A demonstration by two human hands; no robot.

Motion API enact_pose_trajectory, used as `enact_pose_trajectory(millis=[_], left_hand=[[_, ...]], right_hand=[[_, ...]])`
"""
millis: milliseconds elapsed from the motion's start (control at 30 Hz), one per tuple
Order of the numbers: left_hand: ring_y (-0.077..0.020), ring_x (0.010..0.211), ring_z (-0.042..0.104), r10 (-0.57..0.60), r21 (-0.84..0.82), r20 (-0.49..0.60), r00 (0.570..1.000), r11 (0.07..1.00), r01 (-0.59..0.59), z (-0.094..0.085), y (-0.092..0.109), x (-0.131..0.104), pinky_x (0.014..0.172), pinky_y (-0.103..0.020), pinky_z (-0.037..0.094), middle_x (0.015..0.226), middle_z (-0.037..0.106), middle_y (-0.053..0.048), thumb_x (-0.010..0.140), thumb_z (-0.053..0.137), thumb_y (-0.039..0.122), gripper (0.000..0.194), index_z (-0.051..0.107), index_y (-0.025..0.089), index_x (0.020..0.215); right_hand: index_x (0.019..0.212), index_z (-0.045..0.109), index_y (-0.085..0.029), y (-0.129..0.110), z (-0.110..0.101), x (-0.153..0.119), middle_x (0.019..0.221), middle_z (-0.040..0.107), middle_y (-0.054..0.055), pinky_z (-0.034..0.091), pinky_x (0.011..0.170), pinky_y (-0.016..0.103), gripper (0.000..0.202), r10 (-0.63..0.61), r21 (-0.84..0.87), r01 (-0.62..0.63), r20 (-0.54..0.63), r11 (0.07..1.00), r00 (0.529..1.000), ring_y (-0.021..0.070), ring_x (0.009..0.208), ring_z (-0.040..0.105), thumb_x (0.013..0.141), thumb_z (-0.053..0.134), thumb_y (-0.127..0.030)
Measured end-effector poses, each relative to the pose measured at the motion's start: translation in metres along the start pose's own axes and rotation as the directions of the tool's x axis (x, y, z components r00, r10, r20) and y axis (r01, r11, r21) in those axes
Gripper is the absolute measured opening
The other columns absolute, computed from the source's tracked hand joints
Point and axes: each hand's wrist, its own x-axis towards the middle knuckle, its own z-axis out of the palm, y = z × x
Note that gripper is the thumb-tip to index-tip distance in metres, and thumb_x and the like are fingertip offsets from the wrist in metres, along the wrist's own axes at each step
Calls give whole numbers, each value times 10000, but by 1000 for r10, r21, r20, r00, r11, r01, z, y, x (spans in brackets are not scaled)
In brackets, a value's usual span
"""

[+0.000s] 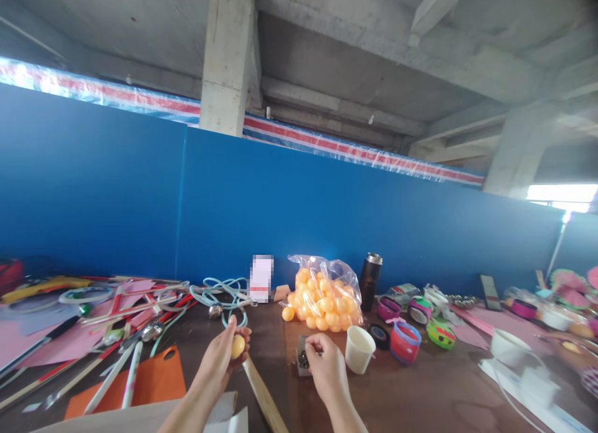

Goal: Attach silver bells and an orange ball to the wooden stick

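My left hand (227, 352) is closed around a yellow-orange ping-pong ball (238, 346), which shows between thumb and fingers. At the small clear box (304, 369), my right hand (326, 364) has its thumb and fingertips pinched together over the opening. Small dark pieces, too small to name, lie inside that box. Whatever the pinch holds is hidden. Just right of this hand stands a cream paper cup (359, 352). A flat wooden handle (264, 395) lies between my two forearms.
Behind my hands sits a clear bag of orange ping-pong balls (322, 302), beside a black thermos (371, 280). Brushes, coloured paper and an orange sheet (154, 383) clutter the left. At right are several colourful containers (405, 342) and a white power strip (527, 389). A blue partition (280, 202) backs the table.
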Motion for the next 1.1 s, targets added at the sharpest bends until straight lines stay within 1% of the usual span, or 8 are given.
enact_pose_trajectory(millis=[200, 300, 400, 533, 600, 733, 867, 1100], left_hand=[[-147, 658, 615, -92, -247, -57, 994, 966, 76, -3, -1, 12, 700, -311, 548, 715, 627, -91, 705, 654, 233, 177, 618, 61, 724], [-151, 744, 627, -81, -284, -7, 997, 956, 75, -4, -4, 16, 817, -337, 524, 773, 640, -89, 681, 631, 61, 57, 615, 73, 735], [-165, 894, 623, -25, -259, 102, 994, 965, 51, -1, -4, 7, 905, -310, 471, 851, 649, -91, 661, 594, -37, 231, 622, 90, 852], [-201, 1034, 574, -25, -67, 362, 932, 996, 53, 9, 3, -16, 938, -294, 433, 997, 626, -91, 685, 666, 106, 415, 568, 144, 1086], [-244, 1045, 563, -62, 60, 442, 895, 997, 39, 13, 7, -25, 847, -348, 491, 1076, 595, -98, 694, 673, 200, 468, 537, 189, 1142], [-236, 841, 626, -103, 257, 501, 859, 966, -33, 18, 8, -31, 652, -350, 520, 1157, 554, -107, 690, 665, 313, 453, 544, 228, 1119], [-191, 826, 602, -85, 261, 558, 825, 962, -78, 18, 5, -31, 729, -316, 476, 1008, 618, -73, 655, 699, 225, 481, 556, 218, 1114], [-166, 928, 565, -94, 275, 582, 808, 958, -87, 22, 10, -37, 867, -290, 397, 983, 649, -51, 653, 702, 171, 534, 550, 225, 1161]], right_hand=[[728, 642, -208, -1, 2, 2, 713, 673, 48, 426, 512, 258, 146, 29, 213, -25, -16, 977, 999, 211, 653, 611, 693, 546, -313], [718, 639, -191, -3, 3, 2, 672, 651, 40, 412, 473, 247, 153, 58, 311, -59, 14, 948, 998, 178, 559, 576, 675, 579, -325], [729, 632, -170, -7, 4, 2, 607, 603, 11, 372, 420, 225, 166, 98, 398, -119, 73, 910, 992, 117, 442, 492, 676, 601, -323], [783, 617, -155, -18, 3, -2, 574, 527, -23, 265, 350, 176, 218, 149, 505, -233, 201, 831, 968, 67, 409, 401, 687, 628, -351], [811, 605, -161, -25, 0, -7, 558, 487, -39, 217, 337, 158, 241, 156, 552, -286, 271, 783, 950, 59, 417, 375, 705, 622, -377], [810, 593, -162, -38, -3, -15, 558, 461, -47, 194, 342, 143, 236, 124, 629, -341, 362, 698, 924, 47, 439, 352, 731, 628, -382], [795, 590, -153, -47, -4, -21, 692, 529, -14, 166, 345, 146, 206, 33, 745, -408, 462, 527, 886, 22, 447, 329, 736, 651, -340], [820, 602, -143, -57, -5, -27, 725, 585, 12, 160, 355, 147, 216, 10, 763, -463, 515, 451, 857, 18, 444, 343, 715, 677, -317]])
